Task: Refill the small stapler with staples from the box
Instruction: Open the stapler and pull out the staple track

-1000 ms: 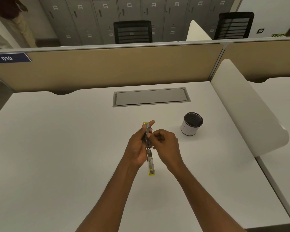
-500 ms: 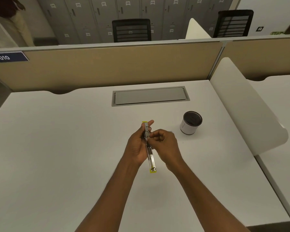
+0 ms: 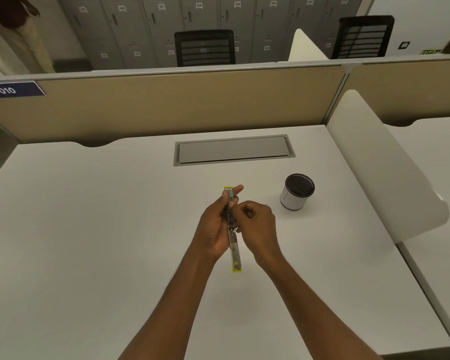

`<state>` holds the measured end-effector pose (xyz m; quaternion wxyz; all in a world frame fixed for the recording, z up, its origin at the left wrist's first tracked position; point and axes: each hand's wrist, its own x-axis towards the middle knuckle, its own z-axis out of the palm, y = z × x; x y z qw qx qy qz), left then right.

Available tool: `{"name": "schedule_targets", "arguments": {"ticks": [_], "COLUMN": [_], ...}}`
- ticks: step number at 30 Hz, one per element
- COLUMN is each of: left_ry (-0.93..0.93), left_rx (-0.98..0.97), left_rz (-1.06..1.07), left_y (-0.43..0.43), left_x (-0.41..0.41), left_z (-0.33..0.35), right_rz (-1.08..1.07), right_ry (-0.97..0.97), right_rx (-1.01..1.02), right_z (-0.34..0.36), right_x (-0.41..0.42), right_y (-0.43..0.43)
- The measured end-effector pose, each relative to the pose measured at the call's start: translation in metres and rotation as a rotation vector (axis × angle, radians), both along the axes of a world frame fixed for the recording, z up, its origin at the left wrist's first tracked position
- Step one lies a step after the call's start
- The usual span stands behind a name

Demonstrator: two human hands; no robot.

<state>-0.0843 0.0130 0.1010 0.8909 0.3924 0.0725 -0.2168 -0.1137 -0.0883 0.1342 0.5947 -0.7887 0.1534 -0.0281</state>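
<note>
Pointing away lengthwise, opened stapler (image 3: 233,237)

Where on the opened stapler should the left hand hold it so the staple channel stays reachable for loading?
Best around the far half, from the left side, as the left hand does now. The stapler is swung open into one long, narrow strip pointing away from the person, so a side grip leaves its top and right side free for the right hand, whose fingertips work at its middle.

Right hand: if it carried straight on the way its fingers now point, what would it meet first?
The right hand points leftward, pinched at the slim metal stapler with yellow ends. It would meet the stapler at once, then the left hand holding it. Depth looks matched, though one view cannot confirm.
</note>
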Motion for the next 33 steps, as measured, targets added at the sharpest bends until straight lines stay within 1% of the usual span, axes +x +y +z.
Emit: {"name": "schedule_targets", "arguments": {"ticks": [4,9,12,14,17,21,26,30,33], "left_ry": [0.015,0.024,0.019,0.008,-0.015,-0.014,-0.033,-0.041,-0.046], "left_rx": [0.045,0.019,0.03,0.047,0.074,0.055,0.141,0.193,0.224], "left_rz": [0.011,0.033,0.052,0.045,0.041,0.061,0.061,0.056,0.036], "left_y": [-0.002,-0.005,-0.006,-0.006,-0.006,-0.007,-0.009,-0.009,-0.009], "left_x": [-0.003,-0.006,-0.009,-0.01,-0.012,-0.014,-0.014,-0.015,-0.015], "left_z": [0.003,0.008,0.011,0.012,0.015,0.017,0.018,0.017,0.014], "right_rz": [-0.009,-0.015,-0.032,-0.048,-0.069,-0.122,-0.128,-0.118,-0.073], "right_ry": [0.039,0.111,0.161,0.18,0.179,0.209,0.226,0.275,0.353], "right_rx": [0.034,0.188,0.301,0.337,0.358,0.394,0.391,0.353,0.373], "right_z": [0.002,0.005,0.006,0.006,0.003,0.002,0.002,0.004,0.005], "right_x": [0.001,-0.001,-0.003,-0.004,-0.003,0.001,0.004,0.007,0.011], "right_y": [-0.001,0.001,0.003,0.004,0.006,0.007,0.006,0.005,0.003]}}
